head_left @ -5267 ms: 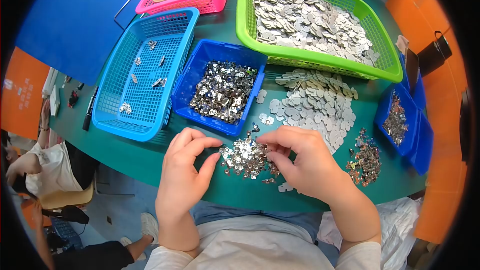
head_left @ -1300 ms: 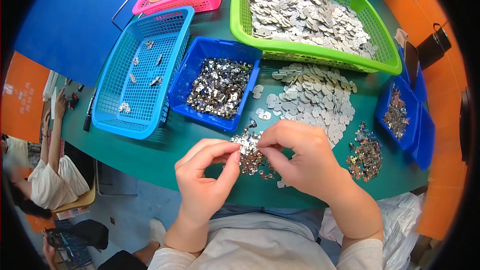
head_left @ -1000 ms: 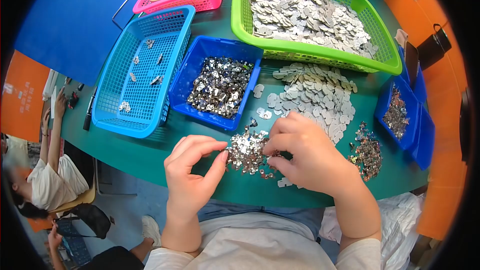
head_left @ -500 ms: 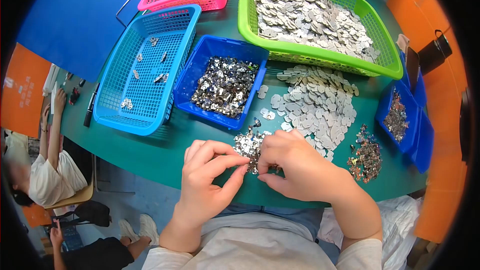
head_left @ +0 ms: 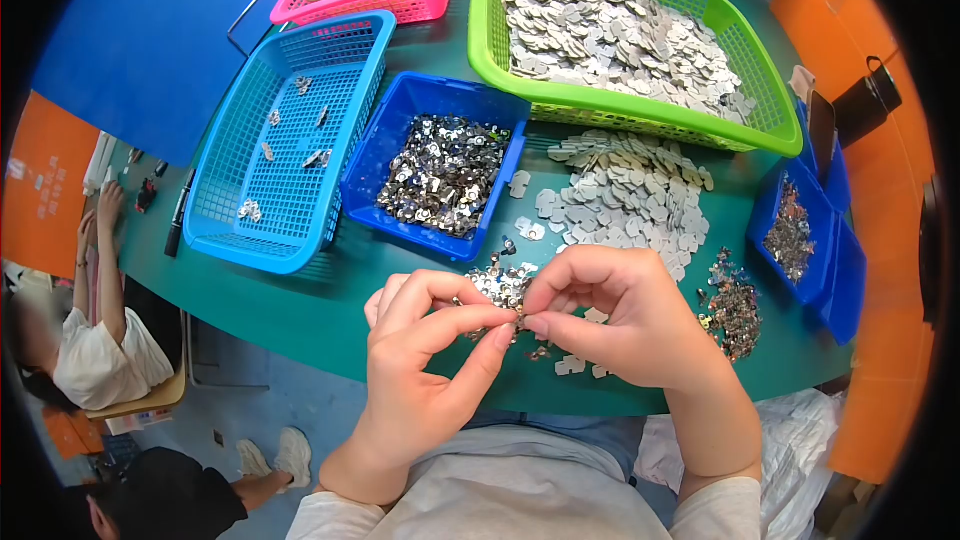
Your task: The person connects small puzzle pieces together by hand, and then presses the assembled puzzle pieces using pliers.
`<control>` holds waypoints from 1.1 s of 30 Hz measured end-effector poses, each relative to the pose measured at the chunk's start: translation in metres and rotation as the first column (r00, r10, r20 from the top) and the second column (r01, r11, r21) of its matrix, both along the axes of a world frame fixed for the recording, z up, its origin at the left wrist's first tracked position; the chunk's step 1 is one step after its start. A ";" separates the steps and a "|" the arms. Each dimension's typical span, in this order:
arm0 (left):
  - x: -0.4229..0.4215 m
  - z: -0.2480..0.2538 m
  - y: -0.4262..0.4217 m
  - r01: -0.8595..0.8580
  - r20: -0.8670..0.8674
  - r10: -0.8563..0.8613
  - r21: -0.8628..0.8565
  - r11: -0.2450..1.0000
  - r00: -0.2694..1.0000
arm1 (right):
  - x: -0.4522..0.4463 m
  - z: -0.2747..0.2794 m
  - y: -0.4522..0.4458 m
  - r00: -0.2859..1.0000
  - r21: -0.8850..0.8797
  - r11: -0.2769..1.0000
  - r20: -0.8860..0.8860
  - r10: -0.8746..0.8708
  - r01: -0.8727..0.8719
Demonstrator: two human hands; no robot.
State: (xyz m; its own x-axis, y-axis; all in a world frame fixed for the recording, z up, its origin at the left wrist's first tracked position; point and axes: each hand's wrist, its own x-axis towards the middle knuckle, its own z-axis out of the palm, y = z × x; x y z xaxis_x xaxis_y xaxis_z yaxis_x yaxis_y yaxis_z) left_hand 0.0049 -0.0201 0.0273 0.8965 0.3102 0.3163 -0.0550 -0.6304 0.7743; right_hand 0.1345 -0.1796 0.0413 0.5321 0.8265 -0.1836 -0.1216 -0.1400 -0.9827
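Our left hand (head_left: 425, 360) and our right hand (head_left: 635, 325) meet fingertip to fingertip above the green table (head_left: 300, 315). On each hand the thumb and forefinger are nearly closed. Something tiny seems to be between the tips, but it is too small and partly covered, so we cannot tell which hand is grasping it, or if either one is.

For such fine handling, we think it is good to use only the tips, to press lightly, and to hold a piece by its edge so that it does not jump away. One hand should keep steady while the other turns or adjusts. It also helps to work low over the pile, because a dropped piece then falls among its own kind.

The small metal pieces (head_left: 495, 286) lie in a loose heap just beyond and below the fingertips, and our fingers hide a part of it. They look silvery and shiny, some with a rounded hollow, turned in all directions. Beyond the left fingers stands the blue box (head_left: 425, 243) with similar pieces inside; beyond the right fingers are the flat grey plates (head_left: 635, 205), thin and dull.
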 end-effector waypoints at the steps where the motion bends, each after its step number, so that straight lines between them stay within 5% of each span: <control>1: 0.000 0.001 0.000 0.001 0.001 -0.001 0.009 1.000 1.000 | 0.000 -0.001 0.000 1.000 0.000 1.000 -0.001 -0.001 0.001; 33: -0.001 -0.002 0.000 0.011 0.042 -0.014 0.074 0.997 0.999 | -0.001 -0.009 0.001 0.992 0.115 0.991 0.119 0.048 -0.062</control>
